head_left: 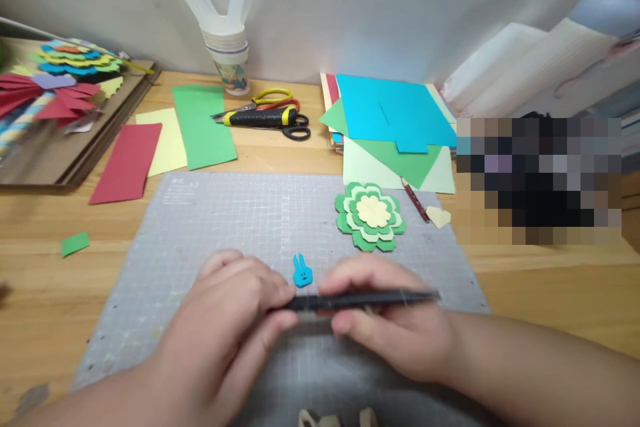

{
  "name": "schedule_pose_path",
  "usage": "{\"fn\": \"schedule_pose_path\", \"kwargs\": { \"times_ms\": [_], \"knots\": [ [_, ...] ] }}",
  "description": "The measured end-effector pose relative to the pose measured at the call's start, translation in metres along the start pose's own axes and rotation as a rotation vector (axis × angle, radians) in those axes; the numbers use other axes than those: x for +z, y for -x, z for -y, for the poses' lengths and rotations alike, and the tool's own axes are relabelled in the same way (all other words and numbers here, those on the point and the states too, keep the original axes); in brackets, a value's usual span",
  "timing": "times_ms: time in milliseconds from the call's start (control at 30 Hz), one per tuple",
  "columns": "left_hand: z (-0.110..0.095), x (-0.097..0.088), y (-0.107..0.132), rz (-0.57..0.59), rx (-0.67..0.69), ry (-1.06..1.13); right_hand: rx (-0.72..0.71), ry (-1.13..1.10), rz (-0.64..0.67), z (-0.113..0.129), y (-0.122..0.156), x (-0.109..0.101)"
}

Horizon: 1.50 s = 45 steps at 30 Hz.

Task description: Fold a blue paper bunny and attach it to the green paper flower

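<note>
Black pen (307, 302) lies crosswise at lower center of the frame, its left end pinched between the left hand's (225, 320) thumb and fingers, its right portion clasped between the right hand's (395, 320) thumb and fingers. Blur softens the pen, and fingers hide its left end. At the bottom edge, a pale object (329, 421) is cut off. Just above the pen, a flat blue paper rabbit (303, 275) rests on a gridded gray mat (240, 213); up and right sits a layered, scalloped green paper flower (373, 213).
</note>
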State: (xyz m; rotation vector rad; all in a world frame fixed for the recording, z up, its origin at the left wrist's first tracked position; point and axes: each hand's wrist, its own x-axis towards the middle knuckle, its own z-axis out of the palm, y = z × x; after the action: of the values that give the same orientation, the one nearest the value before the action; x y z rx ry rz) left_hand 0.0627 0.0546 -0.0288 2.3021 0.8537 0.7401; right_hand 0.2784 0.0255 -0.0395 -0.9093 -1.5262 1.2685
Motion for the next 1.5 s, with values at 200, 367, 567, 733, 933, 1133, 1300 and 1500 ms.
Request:
{"fn": "schedule_pose_path", "kwargs": {
  "times_ms": [200, 367, 567, 733, 933, 1133, 1300, 1500],
  "knots": [
    [0.027, -0.062, -0.017, -0.229, -0.434, -0.648, 0.104, 0.249, -0.189, -0.019, -0.006, -0.002],
    [0.062, -0.106, -0.006, -0.223, -0.737, -0.838, 0.078, 0.579, -0.095, -0.017, -0.014, -0.002],
    [0.061, -0.101, 0.005, -0.337, -0.712, -0.733, 0.12, 0.664, -0.058, -0.012, -0.013, 0.009],
    [0.024, -0.058, -0.01, -0.287, -0.56, -0.508, 0.171, 0.69, -0.094, -0.013, -0.015, 0.017],
    [0.005, 0.005, -0.017, -0.128, -0.466, -0.13, 0.183, 0.592, -0.129, -0.014, -0.019, 0.022],
    [0.002, 0.012, -0.009, -0.207, -0.517, 0.195, 0.261, 0.237, -0.148, -0.011, -0.016, 0.024],
    [-0.008, 0.012, -0.009, -0.153, -0.558, 0.51, 0.324, -0.071, -0.159, -0.006, -0.013, 0.032],
    [-0.011, 0.013, -0.006, -0.187, -0.66, 0.68, 0.374, -0.253, -0.214, -0.003, -0.01, 0.039]
  ]
}}
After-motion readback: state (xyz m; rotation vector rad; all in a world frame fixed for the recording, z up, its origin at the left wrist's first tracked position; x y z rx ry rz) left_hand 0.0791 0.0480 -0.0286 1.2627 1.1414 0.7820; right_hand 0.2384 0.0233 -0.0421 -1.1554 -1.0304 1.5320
